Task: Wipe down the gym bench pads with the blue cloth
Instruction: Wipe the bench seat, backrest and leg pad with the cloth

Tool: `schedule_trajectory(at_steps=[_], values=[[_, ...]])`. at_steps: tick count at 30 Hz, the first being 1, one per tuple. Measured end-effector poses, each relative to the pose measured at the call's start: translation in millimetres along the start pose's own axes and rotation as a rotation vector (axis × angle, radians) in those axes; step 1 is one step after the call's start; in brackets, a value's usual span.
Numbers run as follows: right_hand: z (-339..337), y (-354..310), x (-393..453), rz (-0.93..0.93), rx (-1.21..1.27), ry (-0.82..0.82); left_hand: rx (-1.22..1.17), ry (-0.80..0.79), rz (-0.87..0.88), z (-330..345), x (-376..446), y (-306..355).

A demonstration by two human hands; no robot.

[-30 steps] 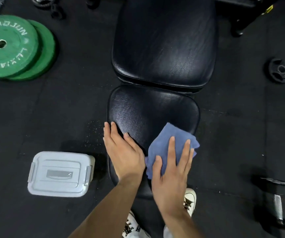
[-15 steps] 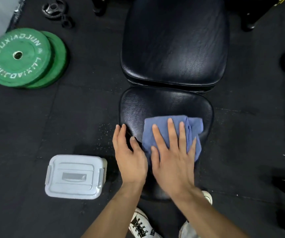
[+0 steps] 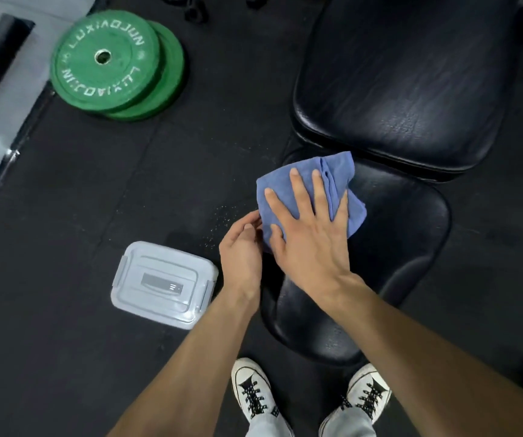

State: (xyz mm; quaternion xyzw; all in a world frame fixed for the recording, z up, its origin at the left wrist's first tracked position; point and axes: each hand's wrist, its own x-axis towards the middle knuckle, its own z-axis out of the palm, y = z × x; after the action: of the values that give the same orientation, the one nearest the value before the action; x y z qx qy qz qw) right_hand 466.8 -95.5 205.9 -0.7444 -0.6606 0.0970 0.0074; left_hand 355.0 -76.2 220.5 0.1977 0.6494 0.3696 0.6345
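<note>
The right hand (image 3: 313,244), fingers flat, has swept the cloth (image 3: 310,190) to the seat pad's (image 3: 405,247) far-left corner; the left hand (image 3: 241,250), loosely curled, has come off the edge; the back pad (image 3: 405,80) is likely next.

Single head-worn wide-angle view, looking steeply down from standing height, close over the seat pad (image 3: 395,247), own shoes (image 3: 255,394) at bottom edge, floor mat (image 3: 64,216) filling the left
</note>
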Motion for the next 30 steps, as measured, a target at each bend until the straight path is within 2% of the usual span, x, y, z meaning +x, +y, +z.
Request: schedule_trajectory(at_steps=[3,6,9,13,20,25,27,30], values=[[5.9,-14.3,-36.7,-0.023,-0.023,-0.025,0.041,-0.025,-0.046,-12.5,-3.4,1.2],[9.2,-25.1,-84.5,0.025,0.046,0.005,0.236,0.005,0.044,-29.5,-13.3,-13.7],[15.8,-36.6,-141.7,0.014,0.058,-0.008,0.353,-0.07,0.117,-51.7,-30.7,-30.3],[26.5,-40.2,-175.1,0.02,0.032,-0.035,0.399,-0.107,0.102,-75.9,-46.1,-45.4],[9.6,-30.2,-104.4,-0.033,0.026,-0.049,0.45,-0.041,0.21,-45.0,-0.2,-30.2],[-0.2,-11.5,-23.5,-0.11,-0.012,-0.065,0.388,0.132,0.213,-3.2,39.1,-1.0],[-7.7,-2.8,2.7,-0.124,0.004,-0.095,0.455,0.178,0.32,9.2,41.7,12.8],[-24.2,8.9,43.8,-0.133,0.006,-0.188,0.508,0.05,0.412,20.3,41.9,18.8]])
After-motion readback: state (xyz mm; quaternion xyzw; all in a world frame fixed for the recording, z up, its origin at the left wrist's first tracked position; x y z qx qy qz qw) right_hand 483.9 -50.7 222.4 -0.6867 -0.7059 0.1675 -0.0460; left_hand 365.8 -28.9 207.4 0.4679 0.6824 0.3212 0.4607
